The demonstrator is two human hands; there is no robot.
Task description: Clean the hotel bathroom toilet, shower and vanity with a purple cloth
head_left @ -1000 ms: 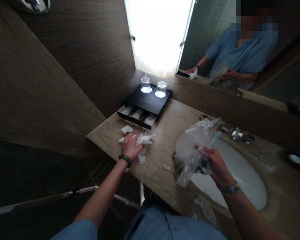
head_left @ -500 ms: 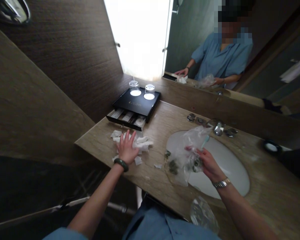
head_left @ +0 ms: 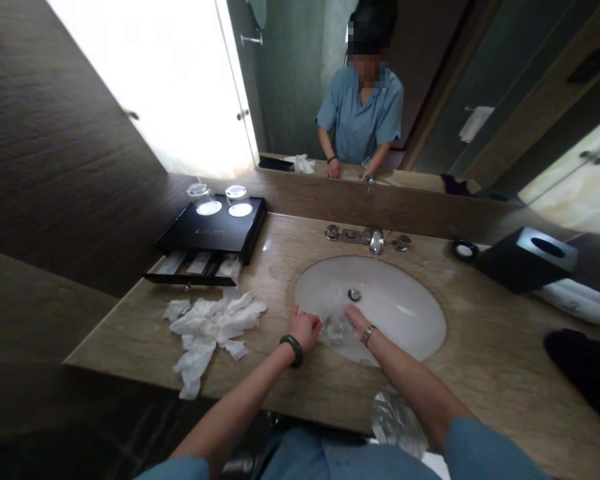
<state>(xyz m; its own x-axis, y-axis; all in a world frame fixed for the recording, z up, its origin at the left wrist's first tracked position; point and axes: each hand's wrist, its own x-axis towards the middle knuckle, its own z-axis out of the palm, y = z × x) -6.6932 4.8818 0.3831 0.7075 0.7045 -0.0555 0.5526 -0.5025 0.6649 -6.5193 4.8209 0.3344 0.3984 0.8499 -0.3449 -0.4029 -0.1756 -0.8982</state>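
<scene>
A clear plastic bag (head_left: pixel 336 325) hangs over the near left part of the white sink (head_left: pixel 420 327), between my two hands. My left hand (head_left: pixel 305 329), wearing a dark bangle, has its fingers curled and pinches the bag's left edge. On the opposite side, my right hand (head_left: pixel 359 320) grips the bag; its fingertips are partly hidden by the plastic. What lies inside the bag is blurred. Crumpled white tissues (head_left: pixel 215 323) are spread on the counter to the left of my left hand.
A black box (head_left: pixel 205 233) with its drawer pulled out bears two upturned glasses (head_left: pixel 237 200). Behind the sink stands a chrome faucet (head_left: pixel 376 240). Another clear plastic bag (head_left: pixel 397 423) sits at the front edge. On the right are a black tissue box (head_left: pixel 525 260) and dark cloth (head_left: pixel 585 373).
My left hand has left the tissues and moved right to the bag. My right hand has lowered the bag toward the sink and shifted left. The view has turned right.
</scene>
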